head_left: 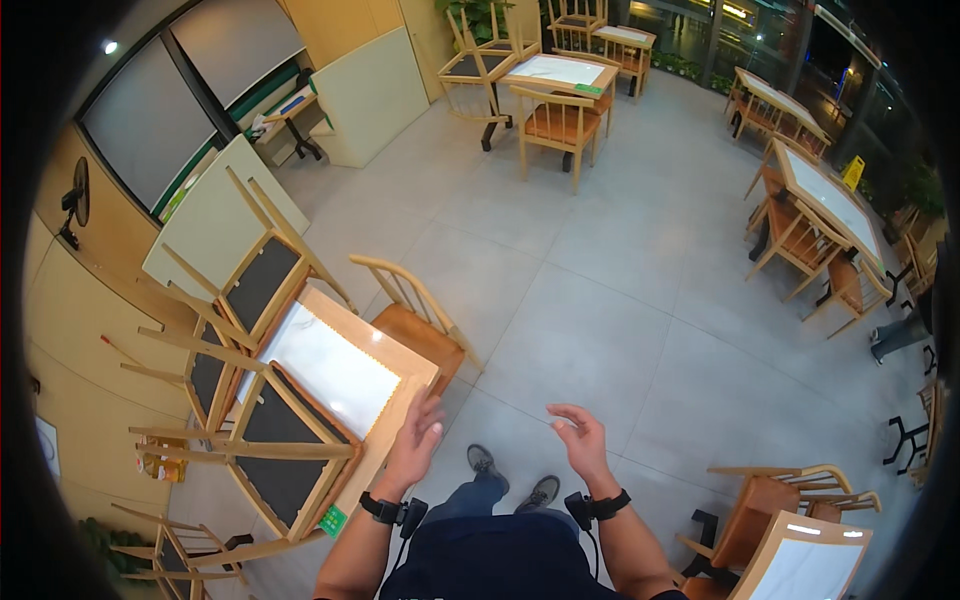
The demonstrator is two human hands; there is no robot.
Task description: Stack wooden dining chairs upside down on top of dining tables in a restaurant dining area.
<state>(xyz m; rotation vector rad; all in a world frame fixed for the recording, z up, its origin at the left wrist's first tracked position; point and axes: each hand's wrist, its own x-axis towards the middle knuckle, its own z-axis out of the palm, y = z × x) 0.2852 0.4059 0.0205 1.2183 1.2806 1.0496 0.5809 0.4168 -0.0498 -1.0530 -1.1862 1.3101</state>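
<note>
My left hand [416, 440] is held out with its fingers extended, next to the near right corner of a wooden table [400, 400] with a white top. Nothing is in it. My right hand [582, 440] hovers over the floor, thumb and fingers curved apart, also holding nothing. Several chairs rest upside down on the table; one upturned chair [285, 455] lies closest to my left hand, its dark underside showing and its legs pointing left. At the table's far right side a chair [420, 335] with an orange-brown seat stands upright on the floor.
Grey tile floor [570, 300] runs ahead of me. Another table [810, 560] with upright chairs stands at the lower right. Farther off are a table [555, 70] with chairs, a row of tables along the right, a yellow floor sign [853, 172] and a person's legs [900, 335].
</note>
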